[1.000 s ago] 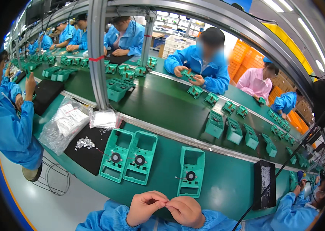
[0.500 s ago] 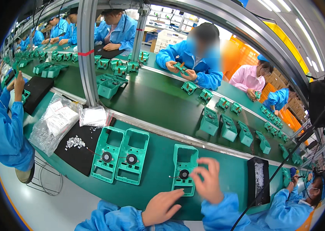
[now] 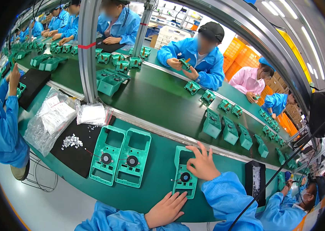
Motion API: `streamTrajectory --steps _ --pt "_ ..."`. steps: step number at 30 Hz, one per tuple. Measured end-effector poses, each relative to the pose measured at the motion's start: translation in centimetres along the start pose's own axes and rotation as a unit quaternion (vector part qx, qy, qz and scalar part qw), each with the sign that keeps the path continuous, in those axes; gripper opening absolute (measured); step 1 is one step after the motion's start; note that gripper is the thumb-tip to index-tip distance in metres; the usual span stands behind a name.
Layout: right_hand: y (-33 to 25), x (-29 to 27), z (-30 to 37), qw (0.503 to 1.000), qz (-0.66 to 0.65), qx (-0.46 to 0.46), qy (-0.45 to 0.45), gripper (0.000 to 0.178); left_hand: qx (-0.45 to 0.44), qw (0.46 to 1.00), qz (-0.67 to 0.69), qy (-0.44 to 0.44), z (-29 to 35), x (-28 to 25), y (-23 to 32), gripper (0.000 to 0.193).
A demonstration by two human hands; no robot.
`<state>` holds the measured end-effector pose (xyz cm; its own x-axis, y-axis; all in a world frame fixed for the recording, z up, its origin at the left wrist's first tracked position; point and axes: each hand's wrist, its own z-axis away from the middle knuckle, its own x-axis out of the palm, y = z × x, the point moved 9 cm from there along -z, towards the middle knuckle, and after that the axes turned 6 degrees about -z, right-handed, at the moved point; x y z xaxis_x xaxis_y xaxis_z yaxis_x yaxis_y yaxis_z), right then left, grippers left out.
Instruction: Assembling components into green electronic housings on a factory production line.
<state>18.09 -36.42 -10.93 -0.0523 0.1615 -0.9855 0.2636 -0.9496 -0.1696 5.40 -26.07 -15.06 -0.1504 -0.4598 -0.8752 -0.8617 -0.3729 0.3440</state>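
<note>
On the green worktop [image 3: 158, 165] lies an upturned green housing [image 3: 178, 166], under the right hand [image 3: 203, 163], whose fingers part-spread over its right edge; any pinched item, cannot tell. Left hand [image 3: 166, 210] lies flat, fingers extended, holding nothing, fingertips at the housing's near end. Black round speaker [image 3: 185, 177] sits within the housing, just below the right hand.

A factory: blue-jacketed workers [image 3: 212, 73] line a belt [image 3: 156, 102].

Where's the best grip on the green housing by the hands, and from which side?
Probably the far half of its long left wall, approached from the left. The green housing lies flat, and that wall borders its large opening, giving fingers room. The right hand covers the opposite wall; the left hand is at the near end. Avoid the thin wire beside the fan.
</note>
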Motion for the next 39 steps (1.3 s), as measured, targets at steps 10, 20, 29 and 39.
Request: streamTrajectory --steps 10,20,29,39 --pt "0.6 -0.1 -0.3 0.999 -0.039 0.029 -0.008 0.011 -0.003 1.000 -0.004 0.005 -0.1 -0.3 0.0 0.048" --pt "0.5 0.0 -0.9 0.998 -0.004 0.066 0.005 0.014 -0.006 1.000 0.005 0.015 0.0 -0.6 -0.1 0.049" --pt "0.8 0.6 -1.4 0.997 0.039 0.063 0.036 0.018 -0.009 0.999 0.012 0.039 -0.2 -1.1 -0.4 0.049" --pt "-7.7 -2.3 -1.7 0.948 0.161 -0.260 0.087 0.025 -0.006 0.999 0.002 0.044 0.3 -1.0 -0.6 0.045"
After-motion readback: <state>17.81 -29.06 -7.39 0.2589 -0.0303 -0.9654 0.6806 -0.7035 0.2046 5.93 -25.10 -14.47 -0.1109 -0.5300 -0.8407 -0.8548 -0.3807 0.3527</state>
